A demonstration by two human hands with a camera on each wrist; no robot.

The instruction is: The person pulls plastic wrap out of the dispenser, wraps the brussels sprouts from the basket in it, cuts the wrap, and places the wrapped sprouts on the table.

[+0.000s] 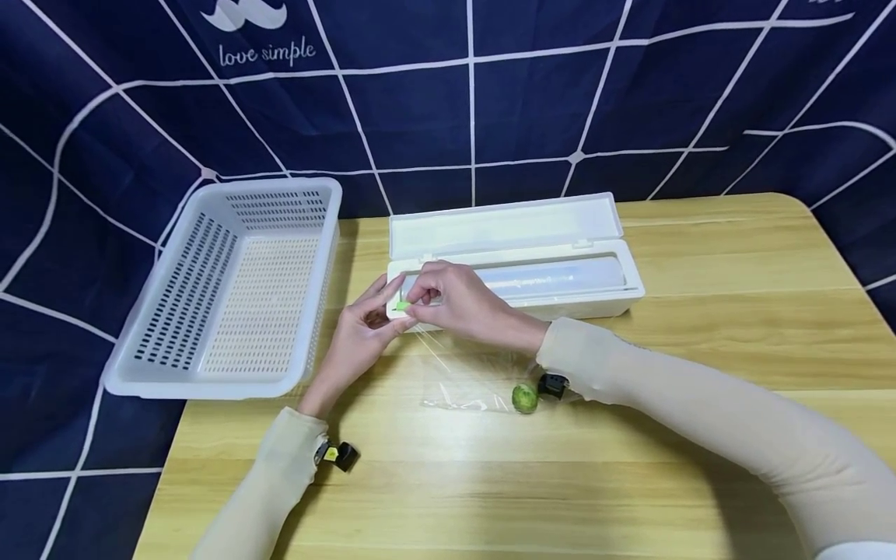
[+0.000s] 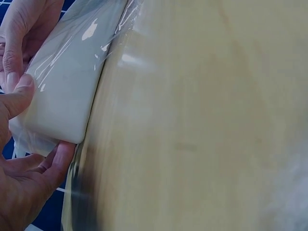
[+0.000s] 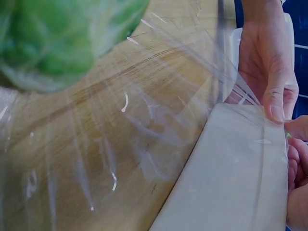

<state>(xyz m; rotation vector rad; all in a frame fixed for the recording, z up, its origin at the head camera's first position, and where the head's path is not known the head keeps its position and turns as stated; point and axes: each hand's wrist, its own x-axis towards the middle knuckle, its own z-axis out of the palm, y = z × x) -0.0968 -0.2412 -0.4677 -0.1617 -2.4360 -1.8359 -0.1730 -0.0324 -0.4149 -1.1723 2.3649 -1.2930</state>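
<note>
A white cling film dispenser box lies on the table, its lid raised at the back and a film roll inside. My left hand grips the box's left end, thumb at the front corner and fingers behind. With thumb and fingertips, my right hand pinches the small green slide cutter at that same end. Clear film hangs over the front wall and spreads across the tabletop. A Brussels sprout rests at this film, close to my right wrist; it looms large in the right wrist view.
A white perforated plastic basket stands to the left of the box. Behind the wooden table hangs a dark blue cloth with white lines. Small black cameras are strapped to both wrists.
</note>
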